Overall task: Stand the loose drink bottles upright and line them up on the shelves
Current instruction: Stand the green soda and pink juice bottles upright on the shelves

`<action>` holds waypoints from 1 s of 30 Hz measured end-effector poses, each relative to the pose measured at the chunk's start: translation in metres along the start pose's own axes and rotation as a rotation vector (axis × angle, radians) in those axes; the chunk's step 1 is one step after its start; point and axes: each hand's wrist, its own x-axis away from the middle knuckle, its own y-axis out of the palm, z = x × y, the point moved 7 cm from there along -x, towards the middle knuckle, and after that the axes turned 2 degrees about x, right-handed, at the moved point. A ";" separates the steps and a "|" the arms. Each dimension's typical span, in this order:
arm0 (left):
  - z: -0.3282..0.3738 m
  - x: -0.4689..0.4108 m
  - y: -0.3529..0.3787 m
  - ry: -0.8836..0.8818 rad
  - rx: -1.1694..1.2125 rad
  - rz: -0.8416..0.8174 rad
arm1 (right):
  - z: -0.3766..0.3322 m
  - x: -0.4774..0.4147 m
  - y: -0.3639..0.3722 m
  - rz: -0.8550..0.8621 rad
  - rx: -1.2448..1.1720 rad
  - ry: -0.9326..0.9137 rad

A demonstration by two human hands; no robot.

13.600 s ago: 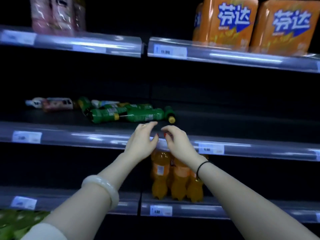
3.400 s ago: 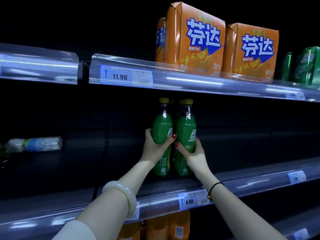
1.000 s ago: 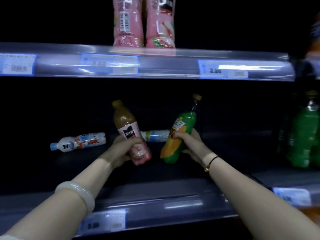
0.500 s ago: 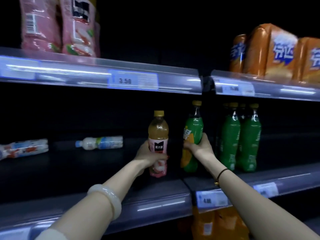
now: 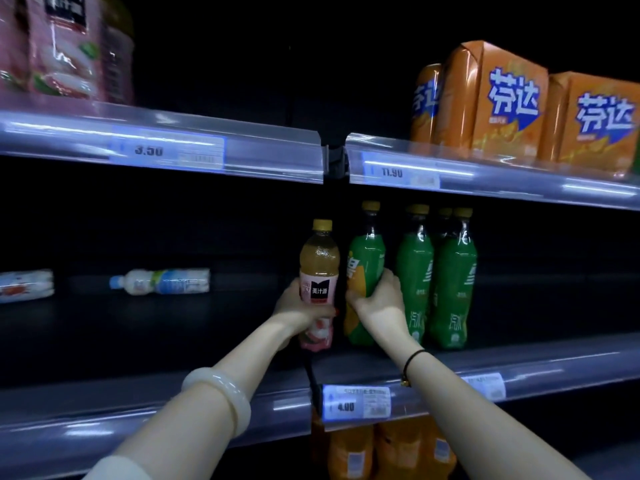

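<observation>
Both forearms are stretched forward and upward to the middle shelf [image 5: 173,341], which carries the 4.00 price tag [image 5: 356,401] on its front rail. The left hand [image 5: 298,308] is wrapped round the lower half of a juice bottle [image 5: 318,268] with a pink label and a yellow cap, the fingers closed about the label. This bottle is held upright, above the left end of the tag; whether its base touches the shelf cannot be told. The right hand [image 5: 377,299] is clamped on the waist of a green soda bottle [image 5: 365,258] with an orange-yellow label, the fingers curled round it from the right. That bottle is kept upright directly above the tag, just beside the juice bottle. A pale bangle [image 5: 221,393] is worn on the left wrist and a black cord [image 5: 414,358] on the right. Above and right of the tag, standing green bottles [image 5: 453,271] are grouped close to the held soda bottle. Well left of the tag, a white-and-blue bottle [image 5: 162,281] lies on its side on the same shelf.
</observation>
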 end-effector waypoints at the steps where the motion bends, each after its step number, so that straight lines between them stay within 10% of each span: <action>1: -0.001 -0.001 0.001 -0.006 -0.005 -0.004 | 0.000 0.000 -0.001 0.004 -0.011 -0.011; 10: 0.012 0.033 -0.004 0.093 0.056 0.035 | -0.036 0.043 -0.016 0.125 0.098 -0.342; 13: 0.022 0.060 -0.011 0.169 0.070 -0.027 | -0.063 0.075 -0.013 -0.106 -0.032 -0.467; 30: 0.208 0.182 -0.231 0.493 -0.006 0.080 | -0.328 0.160 -0.034 -0.073 -0.602 -0.499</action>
